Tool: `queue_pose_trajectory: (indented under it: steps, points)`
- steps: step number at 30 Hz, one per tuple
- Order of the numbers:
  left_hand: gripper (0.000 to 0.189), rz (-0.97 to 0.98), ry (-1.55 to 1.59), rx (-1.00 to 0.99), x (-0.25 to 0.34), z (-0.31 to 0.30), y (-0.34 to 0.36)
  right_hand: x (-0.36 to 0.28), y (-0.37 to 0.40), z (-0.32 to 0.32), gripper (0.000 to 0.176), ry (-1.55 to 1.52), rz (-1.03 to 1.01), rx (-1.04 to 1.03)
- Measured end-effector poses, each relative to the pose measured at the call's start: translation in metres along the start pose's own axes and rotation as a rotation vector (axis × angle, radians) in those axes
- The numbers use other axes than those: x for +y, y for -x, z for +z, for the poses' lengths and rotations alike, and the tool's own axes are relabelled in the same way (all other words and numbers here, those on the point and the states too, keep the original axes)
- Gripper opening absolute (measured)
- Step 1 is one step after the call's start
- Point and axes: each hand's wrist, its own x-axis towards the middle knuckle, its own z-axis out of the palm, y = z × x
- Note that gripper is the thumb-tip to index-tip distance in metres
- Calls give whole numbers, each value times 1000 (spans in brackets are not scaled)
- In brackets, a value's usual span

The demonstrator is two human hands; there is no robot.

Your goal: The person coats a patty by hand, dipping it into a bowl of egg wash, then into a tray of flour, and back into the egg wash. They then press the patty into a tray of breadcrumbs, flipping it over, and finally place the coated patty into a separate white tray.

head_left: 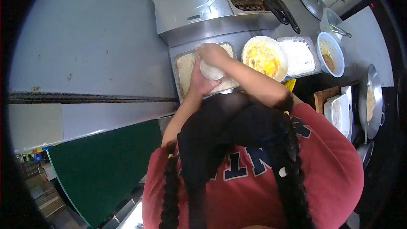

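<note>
My left hand [204, 79] is wrapped round the lower left side of a round, pale, crumb-coloured piece [211, 71], thumb along its near edge. Its exact kind does not show. Above it, my right hand [213, 54] is closed, fingers curled down by the piece's far edge; what they hold is hidden. Both hands are over a metal tray of pale crumbs [185, 70]. Right of the tray stands a white bowl of yellow beaten egg [263, 58], then a clear container of white flour [299, 57].
A steel fryer with a lid [190, 0] stands behind the tray; black-handled baskets [283, 12] rest at its right. Farther right are a blue-white bowl with brown paste [330, 55], a clear bowl [330, 19] and a large metal pan [374, 101]. A grey surface [89, 38] spans the left.
</note>
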Motion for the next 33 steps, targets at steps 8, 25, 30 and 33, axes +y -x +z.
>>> queue_pose_trajectory:
  steps: [8,25,30,33]
  points:
    - [90,-44,-22,72,-2,12,9,45,-13,37,50,61,-16,26]
    - [89,40,-3,164,-9,13,4,44,-25,35,54,33,2,-75]
    - [91,-83,-164,42,3,-21,-3,8,-19,20,55,259,-151,-374]
    - [93,-112,-99,35,0,-23,-4,15,-7,24,55,139,-53,-187]
